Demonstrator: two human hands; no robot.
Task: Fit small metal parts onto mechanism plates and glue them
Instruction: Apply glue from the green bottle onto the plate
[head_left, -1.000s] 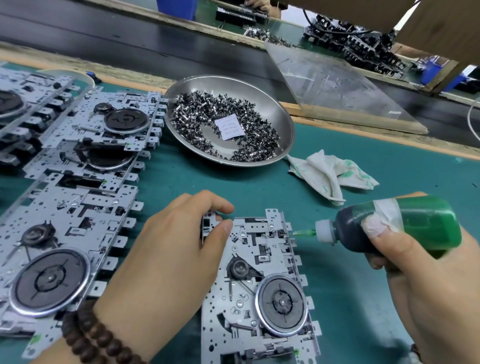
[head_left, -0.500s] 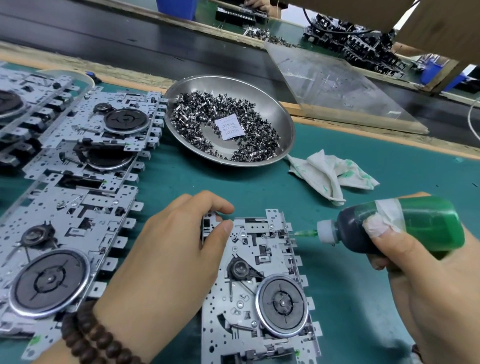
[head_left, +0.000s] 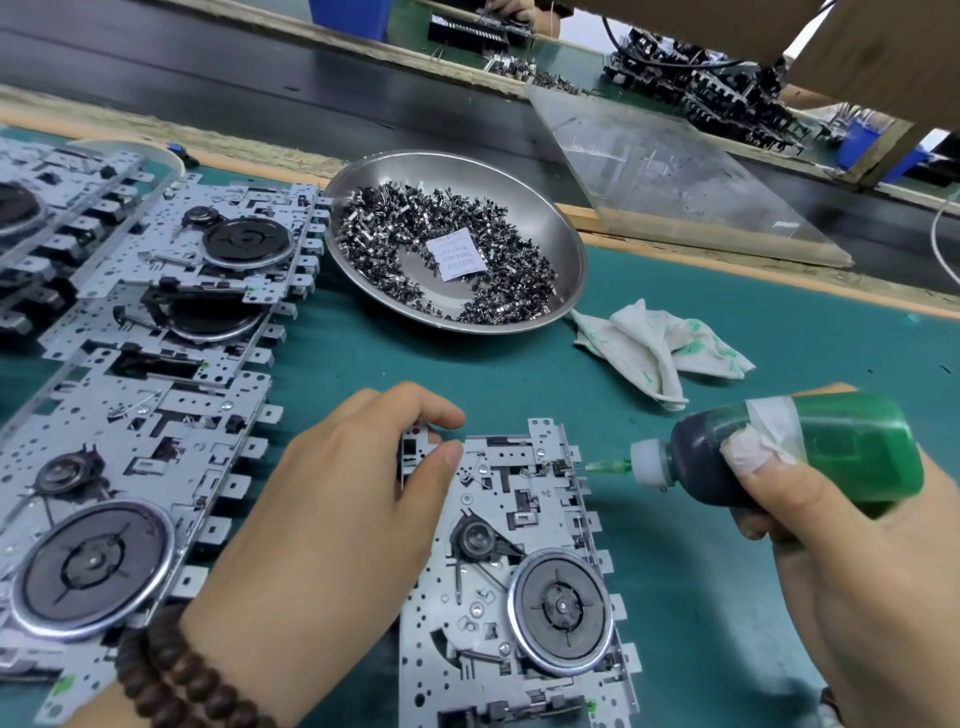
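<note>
while the left hand (head_left: 322, 525) pinches the mechanism plate (head_left: 514, 582), the right hand (head_left: 852, 566) grips the glue bottle (head_left: 779, 457).

Work surface: a teal-green mat (head_left: 701, 597) covers the bench, with a tan wooden strip (head_left: 727, 270) along its far edge.
Conveyor: a dark belt (head_left: 260, 78) runs across the scene beyond that edge.
Clear panel: a scratched transparent sheet (head_left: 675, 171) leans over the belt, its lower edge resting near the wooden strip.
Far bench: another green-topped surface (head_left: 415, 21) lies past the belt, carrying dark assemblies and wiring (head_left: 727, 98).
Upper right: a brown board or box (head_left: 872, 57) hangs into view at an angle.
Containers: blue bins (head_left: 862, 140) stand at the far right; another blue one (head_left: 348, 15) stands at the top.
Light: bright, even, with daylight glare at the top right corner.
</note>
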